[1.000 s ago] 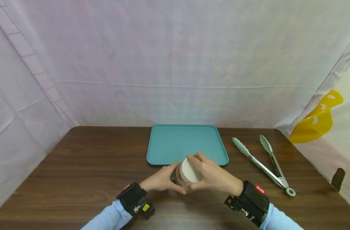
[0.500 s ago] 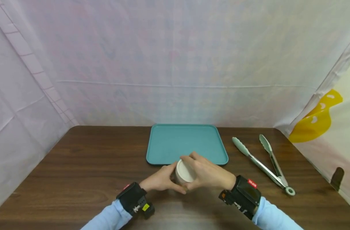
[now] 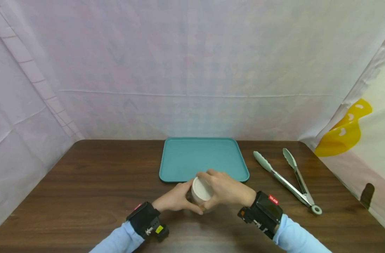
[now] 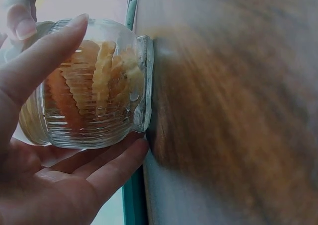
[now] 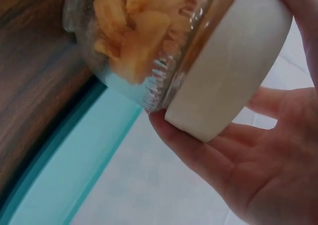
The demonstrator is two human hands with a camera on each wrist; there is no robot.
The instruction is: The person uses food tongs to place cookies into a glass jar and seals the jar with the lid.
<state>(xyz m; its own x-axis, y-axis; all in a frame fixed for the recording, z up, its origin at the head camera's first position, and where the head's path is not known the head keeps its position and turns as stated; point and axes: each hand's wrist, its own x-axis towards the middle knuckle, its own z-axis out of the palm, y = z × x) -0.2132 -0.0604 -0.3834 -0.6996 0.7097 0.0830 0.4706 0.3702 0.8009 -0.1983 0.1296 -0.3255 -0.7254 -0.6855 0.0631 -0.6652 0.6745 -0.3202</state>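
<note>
A ribbed clear glass jar (image 4: 99, 120) stands at the near middle of the table, its base right at the wood. Inside it, orange and yellow crinkle-cut pieces (image 5: 139, 43) show through the glass. My left hand (image 3: 174, 198) holds the jar from the left, thumb on one side and fingers on the other. A white round lid (image 3: 201, 190) covers the jar's mouth. From the right, my right hand (image 3: 228, 189) grips the lid by its rim, thumb at the near side and fingers at the far side. In the right wrist view the lid sits against the jar's neck.
Behind the hands lies a teal tray (image 3: 200, 156), its front edge partly covered by the right hand. Metal tongs with pale grey-green tips (image 3: 282, 181) lie spread at the right of the brown table (image 3: 100, 186). A pale curtain (image 3: 186, 70) hangs behind the table.
My right hand has moved left, and the lid with it, so the lid now hides the orange pieces seen earlier from above. The left hand has stayed around the jar.
</note>
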